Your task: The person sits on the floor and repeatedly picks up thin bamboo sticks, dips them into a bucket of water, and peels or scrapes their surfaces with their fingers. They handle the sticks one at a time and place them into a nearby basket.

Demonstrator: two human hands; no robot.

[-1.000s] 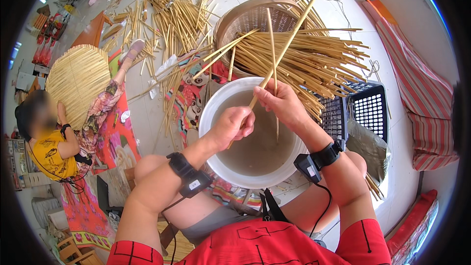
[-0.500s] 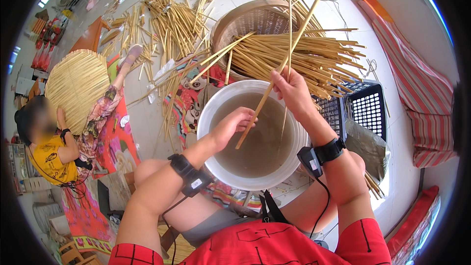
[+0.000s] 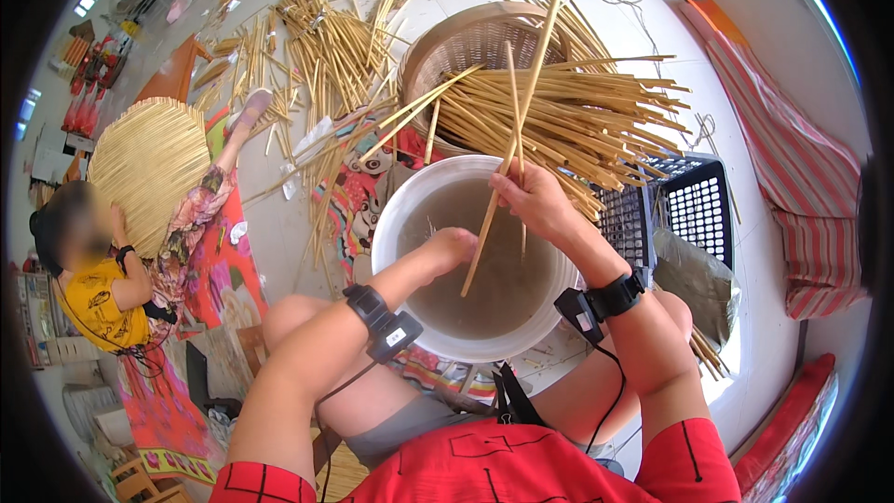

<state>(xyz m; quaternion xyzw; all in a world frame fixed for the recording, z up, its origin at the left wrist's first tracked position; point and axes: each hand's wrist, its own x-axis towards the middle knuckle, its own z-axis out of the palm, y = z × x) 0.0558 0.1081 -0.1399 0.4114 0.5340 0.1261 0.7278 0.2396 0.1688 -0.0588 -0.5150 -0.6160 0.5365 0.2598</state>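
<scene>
My right hand [image 3: 535, 202] is closed on two yellow plant stalks above a white bucket [image 3: 384, 247]. The thicker stalk [image 3: 527, 98] slants from the upper right down to the bucket's middle; the thinner stalk [image 3: 513, 98] crosses it near my fingers and points down toward the murky water [image 3: 484, 317]. Inside the bucket's opening, low over the water, is my left hand [image 3: 452, 248], beside the lower part of the thicker stalk. Its fingers are mostly hidden, so whether it grips anything does not show. A small splash appears next to it.
A wicker basket [image 3: 433, 51] lies beyond the bucket, with many stalks [image 3: 577, 116] spilling rightward. A black plastic crate [image 3: 698, 205] stands at the right. More stalks [image 3: 335, 56] litter the floor. At the left, another person [image 3: 116, 293] holds a round stalk mat [image 3: 149, 168].
My right hand has moved left and lower with both stalks, which now stand steeper. My left hand has dropped slightly, its fingers turning from in view to mostly hidden.
</scene>
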